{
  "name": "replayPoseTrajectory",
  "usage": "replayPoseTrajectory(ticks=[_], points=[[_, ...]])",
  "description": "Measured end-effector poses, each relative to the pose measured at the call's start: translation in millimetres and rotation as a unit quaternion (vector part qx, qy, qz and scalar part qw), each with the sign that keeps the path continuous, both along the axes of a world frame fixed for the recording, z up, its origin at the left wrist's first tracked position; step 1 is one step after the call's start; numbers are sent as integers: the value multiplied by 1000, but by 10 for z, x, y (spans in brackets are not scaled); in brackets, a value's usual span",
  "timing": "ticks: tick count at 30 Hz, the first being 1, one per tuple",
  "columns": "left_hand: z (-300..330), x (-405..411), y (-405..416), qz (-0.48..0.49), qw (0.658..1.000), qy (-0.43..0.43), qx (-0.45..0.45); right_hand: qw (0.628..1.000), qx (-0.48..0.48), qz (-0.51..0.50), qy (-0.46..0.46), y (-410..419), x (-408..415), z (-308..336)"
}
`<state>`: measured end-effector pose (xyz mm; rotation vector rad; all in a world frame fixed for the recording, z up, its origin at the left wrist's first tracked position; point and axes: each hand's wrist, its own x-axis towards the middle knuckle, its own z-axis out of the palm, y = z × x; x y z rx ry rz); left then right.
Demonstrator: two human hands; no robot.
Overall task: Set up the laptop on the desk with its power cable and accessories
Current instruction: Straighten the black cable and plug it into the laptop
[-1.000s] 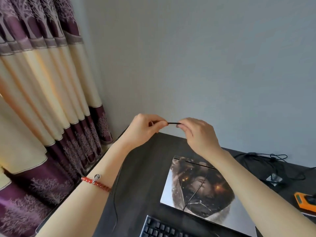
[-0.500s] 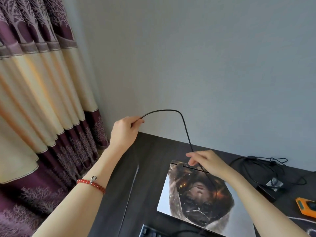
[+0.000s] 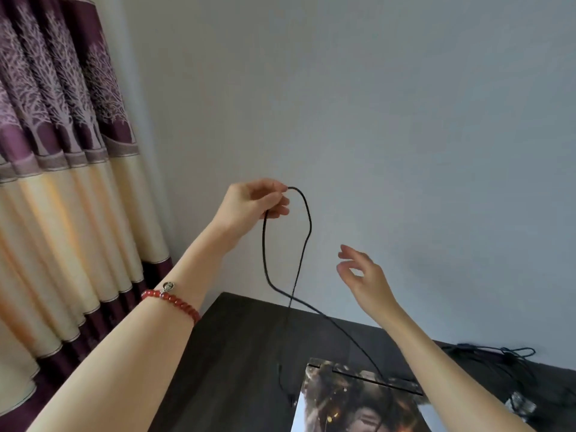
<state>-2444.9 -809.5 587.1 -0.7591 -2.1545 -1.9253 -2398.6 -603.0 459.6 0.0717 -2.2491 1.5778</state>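
The left hand [image 3: 254,202] is raised in front of the wall [image 3: 374,120], fingers curled and pinching a thin black cable [image 3: 308,226] at the top of a hanging loop — both strands drop and cross just above the dark desk [image 3: 237,353]. One strand runs on to the back edge of the closed laptop [image 3: 358,403], which lies on the desk with a printed picture on its lid. The right hand [image 3: 363,275] hovers beside the loop, fingers loosely spread, holding nothing. Half a second earlier it rested at the laptop's rear edge on the cable — now it has lifted clear, and the left hand has risen higher.
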Motion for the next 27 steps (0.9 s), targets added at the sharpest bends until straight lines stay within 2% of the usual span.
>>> replayPoseTrajectory(ticks=[3,7,9,11,15,18,22,24,27], points=[[-102,-12,-48,1,999,22,-50,998,43,33,14,-45,-179,214],[-287,-43,-131,32,997,41,-49,991,97,87,3,-235,-408,429],[-401,-81,-233,98,994,47,-17,987,105,119,-26,-329,-437,389],[-550,-126,-388,175,984,37,15,978,153,132,-50,-328,-430,220],[-945,-164,-773,329,943,-14,39,975,202,67,-61,-79,-383,-239],[-1247,-157,-990,405,913,-38,0,975,214,-34,-55,125,-349,-515],[-1670,-236,-1209,465,880,-72,-74,966,223,-115,-58,143,-215,-843],[-1894,-308,-1314,474,865,-88,-142,965,228,-115,-66,59,-155,-954],[-2245,-415,-1404,429,867,-108,-228,976,191,-72,-74,-206,-70,-1057]])
